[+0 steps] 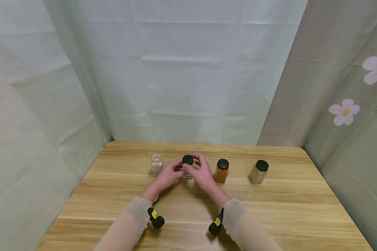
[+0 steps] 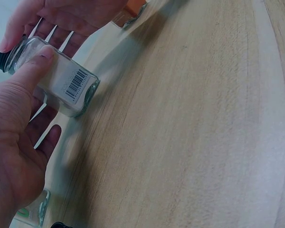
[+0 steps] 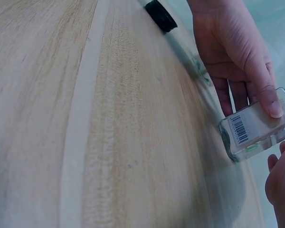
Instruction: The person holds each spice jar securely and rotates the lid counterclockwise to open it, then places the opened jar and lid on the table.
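A clear square glass jar (image 2: 69, 83) with a barcode label and a black lid (image 1: 187, 159) is between my two hands near the middle of the table. My left hand (image 1: 169, 174) holds the jar's body, its thumb lying along the side in the left wrist view. From the other side, my right hand (image 1: 203, 173) has its thumb and fingers about the black lid. Just left of my left hand stands a lidless jar (image 1: 157, 164) with pale contents. A loose black lid (image 3: 161, 15) lies on the table, partly hidden by my left wrist in the head view.
To the right of my right hand stands a black-lidded jar of orange contents (image 1: 221, 171). Farther right is another black-lidded jar (image 1: 258, 172) with beige contents. The wooden table (image 1: 289, 216) meets pale curtains (image 1: 188, 87) at its back and sides.
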The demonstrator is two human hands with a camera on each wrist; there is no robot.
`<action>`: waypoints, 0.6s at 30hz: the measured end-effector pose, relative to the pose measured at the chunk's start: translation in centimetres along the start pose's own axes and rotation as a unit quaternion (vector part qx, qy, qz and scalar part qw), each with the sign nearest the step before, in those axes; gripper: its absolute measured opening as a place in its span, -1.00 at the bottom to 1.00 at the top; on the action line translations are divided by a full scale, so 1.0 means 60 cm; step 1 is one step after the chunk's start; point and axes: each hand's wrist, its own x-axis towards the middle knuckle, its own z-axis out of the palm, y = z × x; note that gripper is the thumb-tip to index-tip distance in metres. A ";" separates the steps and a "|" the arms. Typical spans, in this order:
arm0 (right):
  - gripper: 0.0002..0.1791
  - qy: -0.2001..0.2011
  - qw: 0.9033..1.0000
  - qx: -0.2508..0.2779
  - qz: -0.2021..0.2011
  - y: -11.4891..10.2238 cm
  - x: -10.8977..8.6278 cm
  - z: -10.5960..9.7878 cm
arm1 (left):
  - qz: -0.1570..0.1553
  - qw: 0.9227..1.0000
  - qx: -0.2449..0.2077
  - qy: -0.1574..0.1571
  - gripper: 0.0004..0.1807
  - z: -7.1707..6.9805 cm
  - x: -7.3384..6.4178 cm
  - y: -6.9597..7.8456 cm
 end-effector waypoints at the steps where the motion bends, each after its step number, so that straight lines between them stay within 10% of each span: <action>1: -0.47 -0.001 1.000 -0.001 -0.003 0.000 0.000 0.000 | 0.003 1.000 0.001 0.000 -0.50 0.000 0.000 0.000; 18: -0.57 -0.010 1.000 -0.021 -0.018 -0.011 -0.004 0.000 | 0.005 1.000 0.015 -0.007 -0.50 -0.003 0.001 -0.002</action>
